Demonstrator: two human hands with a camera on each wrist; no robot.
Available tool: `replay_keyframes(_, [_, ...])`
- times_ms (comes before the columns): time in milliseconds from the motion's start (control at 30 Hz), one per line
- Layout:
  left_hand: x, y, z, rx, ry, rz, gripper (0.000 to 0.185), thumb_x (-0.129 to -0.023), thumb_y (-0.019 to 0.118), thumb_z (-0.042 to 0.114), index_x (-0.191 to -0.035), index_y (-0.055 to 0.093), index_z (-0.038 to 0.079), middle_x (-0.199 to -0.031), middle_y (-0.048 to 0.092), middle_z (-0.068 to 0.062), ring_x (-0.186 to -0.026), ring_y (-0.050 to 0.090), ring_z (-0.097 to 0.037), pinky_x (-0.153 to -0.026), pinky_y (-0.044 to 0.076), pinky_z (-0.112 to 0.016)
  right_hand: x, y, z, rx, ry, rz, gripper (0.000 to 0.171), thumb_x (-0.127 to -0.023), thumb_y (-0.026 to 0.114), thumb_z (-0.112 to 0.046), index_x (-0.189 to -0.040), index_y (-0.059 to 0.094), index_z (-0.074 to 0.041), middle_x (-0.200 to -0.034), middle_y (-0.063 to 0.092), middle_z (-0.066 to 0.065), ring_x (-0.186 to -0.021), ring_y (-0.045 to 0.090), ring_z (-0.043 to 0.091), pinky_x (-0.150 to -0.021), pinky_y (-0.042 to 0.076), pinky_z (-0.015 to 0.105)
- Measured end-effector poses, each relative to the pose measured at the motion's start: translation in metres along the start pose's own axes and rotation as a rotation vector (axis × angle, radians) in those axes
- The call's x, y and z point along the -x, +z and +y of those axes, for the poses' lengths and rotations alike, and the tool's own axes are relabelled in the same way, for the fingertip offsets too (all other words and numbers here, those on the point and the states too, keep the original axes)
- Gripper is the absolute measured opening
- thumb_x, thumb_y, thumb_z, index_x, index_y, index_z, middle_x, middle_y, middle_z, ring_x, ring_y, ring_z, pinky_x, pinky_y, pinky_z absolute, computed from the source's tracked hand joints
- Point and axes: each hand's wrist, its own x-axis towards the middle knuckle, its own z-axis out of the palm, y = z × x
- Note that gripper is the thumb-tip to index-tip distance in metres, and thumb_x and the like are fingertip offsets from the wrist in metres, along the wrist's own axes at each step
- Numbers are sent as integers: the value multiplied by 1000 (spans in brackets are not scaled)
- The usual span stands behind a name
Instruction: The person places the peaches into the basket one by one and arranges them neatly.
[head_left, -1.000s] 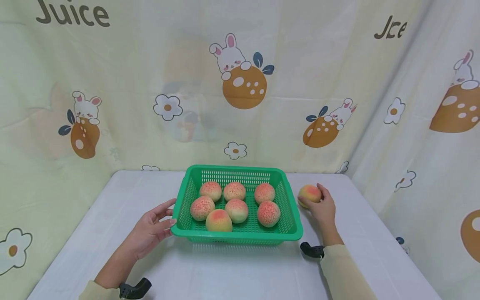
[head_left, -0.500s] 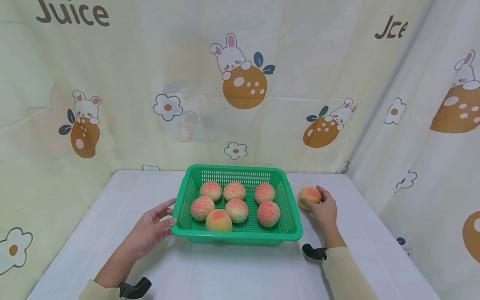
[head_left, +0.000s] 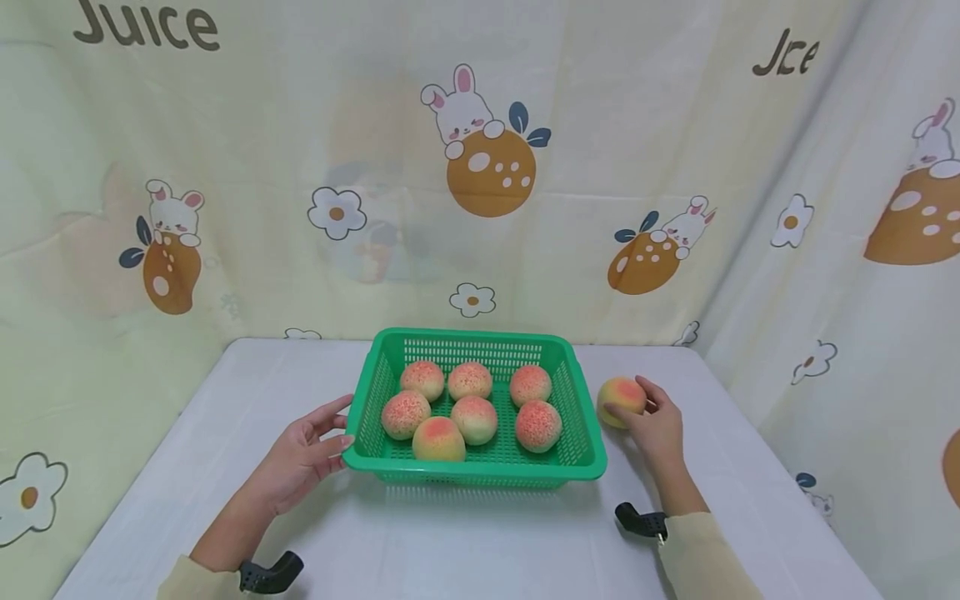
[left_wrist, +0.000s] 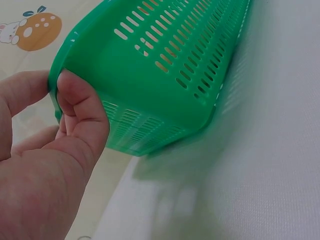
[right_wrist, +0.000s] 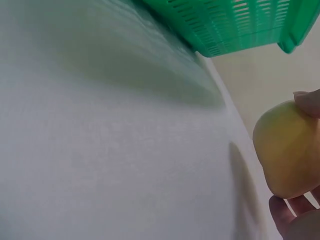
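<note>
Gripping a round yellow-pink peach (head_left: 619, 400) between fingertips and thumb, the right hand (head_left: 654, 425) had drawn back a little toward the person over the last second, and the fruit came with it. In the right wrist view the peach (right_wrist: 287, 150) showed a clear gap and a shadow beneath, so it looked just lifted off the white tabletop (head_left: 480, 533), though the head view was too small to confirm. It sat just off the right wall of the green slotted plastic basket (head_left: 585, 433), apart from it.

The left hand (head_left: 303, 458) had not shifted. Its thumb (left_wrist: 82, 107) and fingers pinched the basket's near-left corner rim (left_wrist: 75, 50), steadying it. Basket itself sat where it was before.

Seven similar peaches (head_left: 474, 419) lay inside the basket, none disturbed.

Judged from this: the pickup of the loose peach seemed done, and the carry over the basket's wall, a short way to the hand's left, had not begun.
</note>
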Motion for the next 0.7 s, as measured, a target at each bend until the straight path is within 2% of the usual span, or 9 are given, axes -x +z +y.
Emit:
replay_keyframes(300, [-1, 0, -1, 6, 8, -3, 73, -101, 64, 9, -162, 26, 10, -120, 52, -6, -94, 67, -11, -84, 60, -26, 16, -7, -14, -6, -17, -25, 88, -82, 86, -44, -157, 43, -22, -151, 50, 10, -134, 45, 27, -79, 45, 8])
replay_keyframes(700, [-1, 0, -1, 13, 1, 1, 74, -100, 65, 9, -163, 26, 10, -120, 52, -5, -95, 67, -12, -84, 61, -26, 47, -15, -27, -16, -59, -28, 88, -81, 87, -43, -156, 46, -24, -148, 53, 10, -124, 50, 21, -75, 51, 8])
